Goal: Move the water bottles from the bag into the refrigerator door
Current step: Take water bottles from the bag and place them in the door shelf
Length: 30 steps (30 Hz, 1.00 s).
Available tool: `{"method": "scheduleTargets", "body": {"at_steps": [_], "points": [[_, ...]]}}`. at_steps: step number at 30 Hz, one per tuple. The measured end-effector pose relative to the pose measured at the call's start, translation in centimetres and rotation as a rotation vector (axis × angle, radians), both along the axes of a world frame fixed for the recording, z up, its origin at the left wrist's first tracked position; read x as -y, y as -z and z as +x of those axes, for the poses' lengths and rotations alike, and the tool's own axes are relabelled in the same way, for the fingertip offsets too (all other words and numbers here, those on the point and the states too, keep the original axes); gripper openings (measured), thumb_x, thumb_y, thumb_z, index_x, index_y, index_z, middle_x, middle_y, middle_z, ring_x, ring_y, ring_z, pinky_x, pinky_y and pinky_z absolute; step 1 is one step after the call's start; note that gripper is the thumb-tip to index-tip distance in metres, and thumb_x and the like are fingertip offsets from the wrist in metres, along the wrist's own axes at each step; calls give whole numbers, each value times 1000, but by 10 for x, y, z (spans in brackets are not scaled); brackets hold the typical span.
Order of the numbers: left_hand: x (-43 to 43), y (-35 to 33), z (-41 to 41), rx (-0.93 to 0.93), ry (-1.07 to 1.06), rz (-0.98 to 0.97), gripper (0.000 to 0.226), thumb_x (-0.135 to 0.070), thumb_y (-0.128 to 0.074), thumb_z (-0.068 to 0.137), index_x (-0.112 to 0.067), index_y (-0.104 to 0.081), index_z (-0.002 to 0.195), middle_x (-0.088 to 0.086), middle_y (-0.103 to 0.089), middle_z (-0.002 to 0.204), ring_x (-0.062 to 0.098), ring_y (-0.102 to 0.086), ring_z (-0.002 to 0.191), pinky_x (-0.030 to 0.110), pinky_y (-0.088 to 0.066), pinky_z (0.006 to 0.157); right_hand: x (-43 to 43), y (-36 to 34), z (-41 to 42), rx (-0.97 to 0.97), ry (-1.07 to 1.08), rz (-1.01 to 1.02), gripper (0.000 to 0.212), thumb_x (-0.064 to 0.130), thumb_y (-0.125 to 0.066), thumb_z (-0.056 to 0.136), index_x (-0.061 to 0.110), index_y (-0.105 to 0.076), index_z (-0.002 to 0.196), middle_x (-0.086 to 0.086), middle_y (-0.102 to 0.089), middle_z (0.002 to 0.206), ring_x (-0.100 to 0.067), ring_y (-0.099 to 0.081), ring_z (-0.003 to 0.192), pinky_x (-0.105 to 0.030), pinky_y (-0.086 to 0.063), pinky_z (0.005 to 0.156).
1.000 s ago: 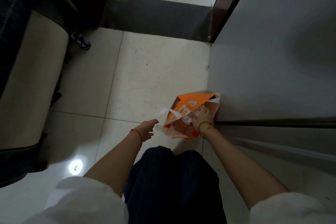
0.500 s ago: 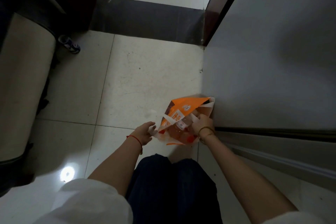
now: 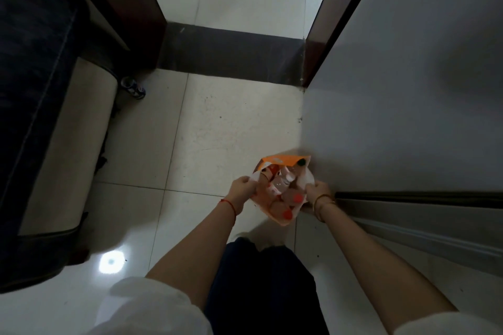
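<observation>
An orange and white bag (image 3: 283,161) stands on the tiled floor against the grey refrigerator (image 3: 408,95). Its mouth is pulled wide. Inside lie clear water bottles (image 3: 285,200) with red caps, several of them. My left hand (image 3: 241,186) grips the bag's white left handle. On the other side, my right hand (image 3: 318,192) grips the right handle beside the refrigerator's closed door. The seam between the refrigerator's doors (image 3: 419,196) runs to the right of my right hand.
A dark sofa with a beige side (image 3: 54,144) fills the left. A small can (image 3: 134,87) lies on the floor by its corner. A dark doorway threshold (image 3: 231,54) crosses the floor ahead, framed by brown door posts.
My left hand has reached the bag and taken its left handle. My right hand has come out of the bag onto the right handle. The bag's mouth is now spread open.
</observation>
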<state>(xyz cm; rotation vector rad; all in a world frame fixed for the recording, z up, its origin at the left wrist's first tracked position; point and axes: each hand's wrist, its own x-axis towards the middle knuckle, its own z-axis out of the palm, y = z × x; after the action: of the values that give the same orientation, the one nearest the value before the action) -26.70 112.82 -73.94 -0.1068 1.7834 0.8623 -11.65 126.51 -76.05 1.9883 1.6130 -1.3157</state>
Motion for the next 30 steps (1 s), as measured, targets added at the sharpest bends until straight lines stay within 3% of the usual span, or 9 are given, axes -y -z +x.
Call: {"method": "scheduleTargets", "body": {"at_steps": [4,7,9,10,13,21,24,28,30], "points": [[2,-48,-2,-74,-12,41,8,-10,-51,92,-5,-57,91,5,-56,77,16,-51,72,27,-42,63,23,-64,-5,18,-20,-39,24,20,-43,93,6,-58,81,-13,-57,80,-27,-53,71,-30,-40,64],[13,-93,-6,-124,-30,48,12,-12,-49,93,-7,-55,84,3,-53,72,15,-48,66,28,-39,60,40,-101,-10,-39,-13,-37,27,21,-44,87,16,-45,61,-11,-52,75,-24,-48,68,-31,-38,65],[21,-128,-7,-132,-50,51,12,-14,-51,89,-8,-53,79,4,-51,69,19,-47,67,29,-38,60,49,-132,-8,-59,-42,-29,26,30,-42,71,8,-52,62,-19,-55,81,-25,-49,77,-31,-37,70],[25,-147,-8,-126,-62,48,10,-14,-53,84,-8,-52,76,5,-51,68,21,-47,67,29,-38,60,53,-149,-6,-67,-56,-31,37,31,-39,64,0,-58,69,-24,-58,83,-25,-49,77,-30,-36,69],[40,-210,-9,-135,-73,42,15,-11,-57,84,-10,-51,71,5,-51,69,20,-48,68,29,-40,60,68,-204,2,-81,-128,-39,54,29,-39,68,-14,-62,90,-32,-65,96,-26,-49,76,-28,-34,66],[84,-369,7,-223,-7,57,12,-8,-52,89,-5,-57,79,9,-54,74,22,-52,72,29,-43,61,99,-343,9,-114,-193,27,24,11,-48,82,-7,-64,80,-28,-68,92,-39,-64,89,-38,-51,78],[101,-414,15,-244,41,69,13,-5,-48,87,-3,-59,81,12,-53,76,24,-51,72,30,-42,60,112,-393,21,-138,-180,34,18,11,-47,82,5,-59,70,-20,-65,79,-32,-61,77,-34,-47,72],[113,-464,30,-259,25,173,16,-5,-48,89,-5,-54,73,6,-49,65,19,-47,61,26,-40,53,123,-443,45,-194,-107,49,28,4,-48,82,10,-52,56,-6,-55,57,-21,-51,58,-28,-43,62],[116,-488,43,-267,53,255,19,-9,-49,93,-2,-63,83,0,-53,62,11,-52,54,20,-41,49,127,-463,62,-213,-98,61,30,4,-49,83,11,-54,54,-6,-55,55,-19,-51,55,-27,-44,60]]}}
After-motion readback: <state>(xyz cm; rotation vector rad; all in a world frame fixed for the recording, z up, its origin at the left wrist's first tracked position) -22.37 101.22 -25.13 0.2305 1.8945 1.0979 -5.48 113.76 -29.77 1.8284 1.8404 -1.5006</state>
